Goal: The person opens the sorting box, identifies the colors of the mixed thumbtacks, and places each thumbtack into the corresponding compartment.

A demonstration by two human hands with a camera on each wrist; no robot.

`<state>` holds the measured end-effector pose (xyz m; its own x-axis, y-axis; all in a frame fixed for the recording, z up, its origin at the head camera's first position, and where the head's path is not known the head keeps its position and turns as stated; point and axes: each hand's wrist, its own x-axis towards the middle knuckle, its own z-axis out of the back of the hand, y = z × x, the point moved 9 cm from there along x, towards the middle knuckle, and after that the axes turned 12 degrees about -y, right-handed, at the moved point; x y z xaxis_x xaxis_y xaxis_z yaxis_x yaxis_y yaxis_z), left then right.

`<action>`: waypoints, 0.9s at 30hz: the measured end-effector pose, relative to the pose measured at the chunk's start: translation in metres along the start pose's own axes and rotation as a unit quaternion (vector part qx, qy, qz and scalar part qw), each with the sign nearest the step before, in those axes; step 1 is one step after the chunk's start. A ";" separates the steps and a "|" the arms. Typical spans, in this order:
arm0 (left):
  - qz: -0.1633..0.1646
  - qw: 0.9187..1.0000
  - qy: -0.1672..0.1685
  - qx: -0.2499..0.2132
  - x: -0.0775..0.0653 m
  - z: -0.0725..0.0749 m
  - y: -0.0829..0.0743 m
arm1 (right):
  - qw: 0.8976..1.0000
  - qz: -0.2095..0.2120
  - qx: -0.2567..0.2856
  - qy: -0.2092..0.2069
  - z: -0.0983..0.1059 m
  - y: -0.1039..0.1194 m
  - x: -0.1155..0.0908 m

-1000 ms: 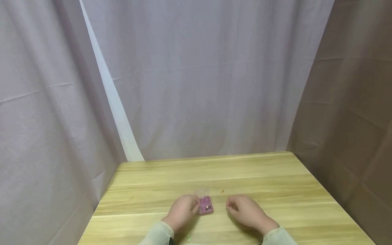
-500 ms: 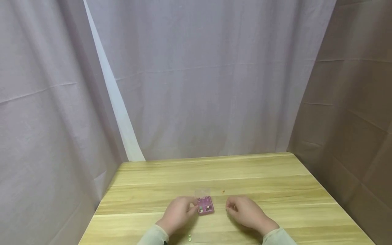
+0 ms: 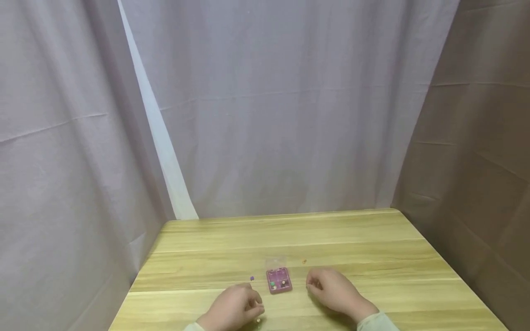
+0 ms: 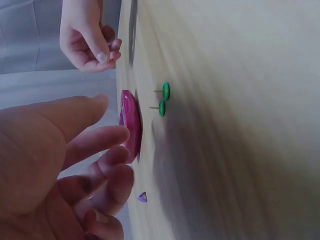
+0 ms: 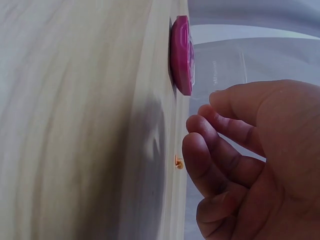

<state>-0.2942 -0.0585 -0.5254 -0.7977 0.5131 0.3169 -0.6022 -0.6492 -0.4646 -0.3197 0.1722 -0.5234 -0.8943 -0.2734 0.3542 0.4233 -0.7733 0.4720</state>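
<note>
Drawing away from the pink box (image 5: 181, 56), a person's left hand (image 3: 233, 307) is hovering with thumb and fingers parted and empty, nearer to two green pushpins (image 4: 166, 91) than the right hand (image 3: 333, 289), which is curling loosely around nothing. Needles upright, the pushpins are resting on the table (image 3: 352, 243) at six o'clock of the left fingertips, the box sitting at one o'clock, faint lettering on its clear lid (image 5: 227, 67) proving unreadable.
</note>
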 end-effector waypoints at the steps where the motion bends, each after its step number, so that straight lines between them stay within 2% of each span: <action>1: 0.003 1.000 0.006 -0.006 -0.002 -0.001 -0.001 | 1.000 0.000 0.000 0.000 0.000 0.000 0.000; 12: 0.057 0.997 0.046 -0.032 -0.019 -0.014 0.008 | 1.000 0.003 -0.008 -0.011 0.001 0.007 0.002; 19: 0.063 0.996 0.050 -0.047 -0.024 -0.019 0.009 | 1.000 0.007 -0.006 -0.015 0.002 0.008 0.001; 27: 0.036 0.997 0.041 -0.047 -0.020 -0.021 0.006 | 1.000 0.009 -0.006 -0.016 0.001 0.008 0.002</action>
<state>-0.2812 -0.0608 -0.5517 -0.8312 0.5135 0.2131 -0.5345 -0.6325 -0.5606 -0.3176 0.1660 -0.5185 -0.8811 -0.2689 0.3889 0.4378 -0.7747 0.4562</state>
